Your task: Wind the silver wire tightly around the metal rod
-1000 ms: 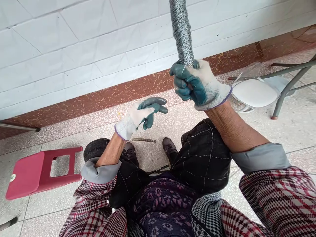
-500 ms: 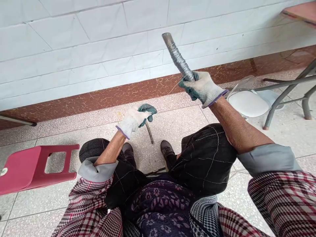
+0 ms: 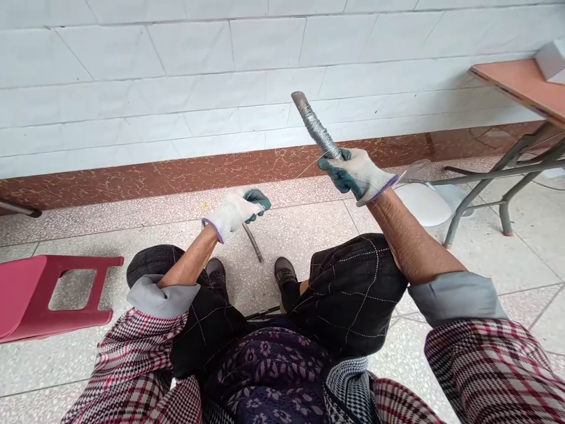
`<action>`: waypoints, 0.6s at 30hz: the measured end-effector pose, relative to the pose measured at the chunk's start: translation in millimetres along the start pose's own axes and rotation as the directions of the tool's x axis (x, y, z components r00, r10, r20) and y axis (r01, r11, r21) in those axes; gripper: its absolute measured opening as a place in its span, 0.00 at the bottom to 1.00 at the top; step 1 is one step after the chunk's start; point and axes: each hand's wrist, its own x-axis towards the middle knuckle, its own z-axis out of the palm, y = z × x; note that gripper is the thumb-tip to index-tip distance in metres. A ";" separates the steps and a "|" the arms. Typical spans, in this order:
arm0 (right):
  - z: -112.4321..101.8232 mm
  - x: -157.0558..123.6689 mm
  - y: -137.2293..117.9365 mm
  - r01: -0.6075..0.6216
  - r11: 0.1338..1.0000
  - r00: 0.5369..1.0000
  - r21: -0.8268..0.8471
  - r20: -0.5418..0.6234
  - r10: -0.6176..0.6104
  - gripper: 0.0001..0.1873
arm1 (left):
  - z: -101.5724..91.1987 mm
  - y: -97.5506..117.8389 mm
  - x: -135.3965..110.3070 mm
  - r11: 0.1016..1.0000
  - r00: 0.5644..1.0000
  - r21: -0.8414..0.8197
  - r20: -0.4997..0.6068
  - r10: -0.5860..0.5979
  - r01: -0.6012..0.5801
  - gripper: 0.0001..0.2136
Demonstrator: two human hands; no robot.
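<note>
My right hand (image 3: 348, 174), in a white knit glove with dark green palm coating, grips the lower end of a thick rod wound with silvery wire (image 3: 320, 132). The rod tilts up to the left, and its bare brownish tip shows above the coils. From the winding a thin strand of wire (image 3: 309, 168) runs down left and fades from sight before my other hand. My left hand (image 3: 241, 212), gloved alike, is closed in front of my left shin. A thin dark rod (image 3: 253, 242) juts down from beneath its fingers; its upper part is hidden.
A red plastic stool (image 3: 83, 288) lies on its side at left. To the right stand a folding table (image 3: 521, 88) and a white round-seated chair (image 3: 424, 203). The tiled wall (image 3: 198, 76) with its brown skirting rises ahead. My knees and shoes are below my hands.
The view has turned slightly to the right and up. My hands keep their grips, and the thin rod under my left hand slants a little more.
</note>
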 end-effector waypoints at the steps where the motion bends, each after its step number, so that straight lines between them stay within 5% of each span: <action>1: -1.4 4.3 2.3 -0.020 1.000 0.999 -0.015 -0.048 0.019 0.18 | 2.0 -1.3 -3.9 1.000 0.998 0.011 0.051 0.025 -0.025 0.07; 5: -8.9 12.2 9.3 -0.038 0.999 0.995 -0.005 -0.089 0.037 0.20 | 7.2 -12.1 -12.5 0.997 0.984 0.010 0.166 0.070 -0.073 0.06; 10: -21.3 -6.9 2.6 0.042 0.986 0.971 0.162 0.227 -0.079 0.22 | 2.5 -24.5 3.6 1.000 0.997 0.010 0.083 0.006 -0.007 0.02; 12: -22.3 -18.8 -2.0 0.054 0.985 0.899 0.161 0.421 -0.118 0.26 | -5.1 -23.4 15.5 1.000 0.999 0.026 0.033 -0.015 0.014 0.02; 16: -5.4 -30.1 4.5 0.129 0.955 0.593 -0.266 0.793 0.141 0.22 | -29.4 -12.1 35.4 0.999 0.998 0.043 -0.062 -0.009 0.012 0.04; 18: 9.5 -22.9 17.7 0.231 0.879 0.584 -0.418 0.782 0.218 0.16 | -37.5 -8.1 38.1 1.000 0.995 0.026 -0.100 0.011 -0.009 0.04</action>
